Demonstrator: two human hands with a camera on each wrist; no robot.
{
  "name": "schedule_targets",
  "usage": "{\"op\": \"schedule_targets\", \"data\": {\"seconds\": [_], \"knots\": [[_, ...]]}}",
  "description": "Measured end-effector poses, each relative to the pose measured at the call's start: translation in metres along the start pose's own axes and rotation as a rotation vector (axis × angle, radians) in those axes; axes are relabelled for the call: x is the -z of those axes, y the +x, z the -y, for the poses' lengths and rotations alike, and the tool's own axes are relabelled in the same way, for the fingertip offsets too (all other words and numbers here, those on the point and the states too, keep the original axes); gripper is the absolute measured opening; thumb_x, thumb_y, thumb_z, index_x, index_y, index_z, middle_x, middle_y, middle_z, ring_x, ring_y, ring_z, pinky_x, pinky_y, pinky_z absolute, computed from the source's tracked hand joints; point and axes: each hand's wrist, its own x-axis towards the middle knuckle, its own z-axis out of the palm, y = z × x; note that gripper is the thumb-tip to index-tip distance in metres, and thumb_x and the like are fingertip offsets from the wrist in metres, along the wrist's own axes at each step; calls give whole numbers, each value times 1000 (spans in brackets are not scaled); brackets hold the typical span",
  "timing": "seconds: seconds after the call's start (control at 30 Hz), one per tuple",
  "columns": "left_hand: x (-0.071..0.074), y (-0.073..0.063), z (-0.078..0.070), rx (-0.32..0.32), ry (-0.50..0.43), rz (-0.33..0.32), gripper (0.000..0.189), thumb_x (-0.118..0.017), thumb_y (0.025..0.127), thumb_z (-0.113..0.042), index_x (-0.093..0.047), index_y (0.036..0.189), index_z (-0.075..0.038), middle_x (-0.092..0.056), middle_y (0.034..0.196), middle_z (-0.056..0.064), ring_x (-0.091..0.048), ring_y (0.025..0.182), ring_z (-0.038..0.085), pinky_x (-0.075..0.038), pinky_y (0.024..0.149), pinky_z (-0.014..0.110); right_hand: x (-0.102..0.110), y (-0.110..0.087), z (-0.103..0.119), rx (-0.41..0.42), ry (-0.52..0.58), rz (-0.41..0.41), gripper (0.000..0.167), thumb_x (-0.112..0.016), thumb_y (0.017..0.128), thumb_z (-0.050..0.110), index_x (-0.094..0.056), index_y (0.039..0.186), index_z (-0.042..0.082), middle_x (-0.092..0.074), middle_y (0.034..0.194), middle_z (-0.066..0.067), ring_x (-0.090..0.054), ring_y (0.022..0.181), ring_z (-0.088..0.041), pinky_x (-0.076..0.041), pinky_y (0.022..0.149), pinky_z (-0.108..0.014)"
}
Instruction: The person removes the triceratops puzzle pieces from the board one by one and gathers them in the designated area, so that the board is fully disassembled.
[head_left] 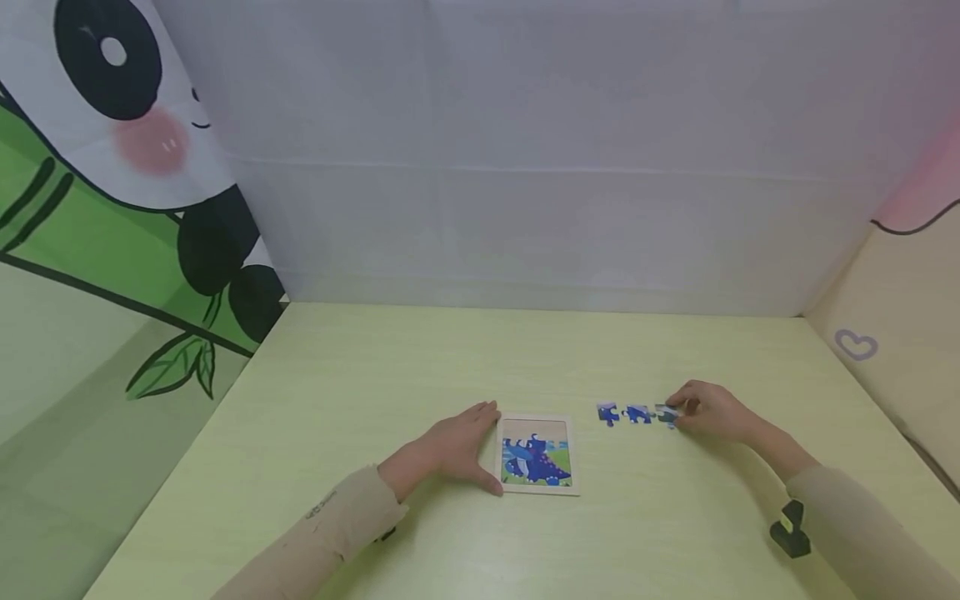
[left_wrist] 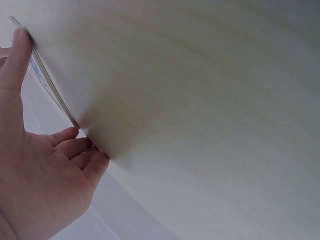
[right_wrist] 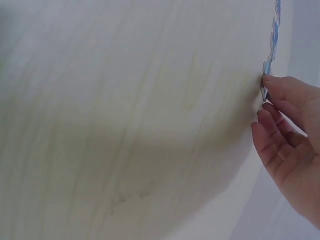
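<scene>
My left hand [head_left: 457,446] spans the left side of a shallow framed puzzle tray [head_left: 575,467], thumb at the near corner and fingertips by the far corner. Its picture of a blue dinosaur fills the lower part; the upper part shows bare tray. The left wrist view shows the tray's thin edge beside the left hand [left_wrist: 55,165]. To the right, my right hand [head_left: 716,410] pinches a jigsaw piece [head_left: 663,412] at the end of a short row. Thumb and finger of the right hand [right_wrist: 290,130] partly cover it.
Two other jigsaw pieces lie in the row: a left one [head_left: 607,413] and a middle one [head_left: 637,414]. The pale wooden table [head_left: 375,367] meets a white cloth backdrop [head_left: 480,225] at the back. Printed panels stand at both sides.
</scene>
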Motion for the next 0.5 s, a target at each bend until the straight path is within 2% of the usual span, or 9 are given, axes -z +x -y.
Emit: {"op": "schedule_targets", "data": {"seconds": [0.23,0.5], "knots": [[0,-1,0,3,1,1,114,-68,59,-68,-22,144,-6,-17,150,10,-15,138,24,-23,110,39,2,0,1,-26,9,18,24,-71,74,6,-65,94,-5,-61,84,-6,-54,71,-10,-46,59,-21],[-1,0,1,5,7,-4,115,-69,58,-68,-22,143,-6,-18,150,10,-15,137,24,-22,110,39,9,6,12,-47,-7,32,28,-70,76,6,-62,100,-7,-63,90,-11,-56,77,-19,-46,58,-22]]}}
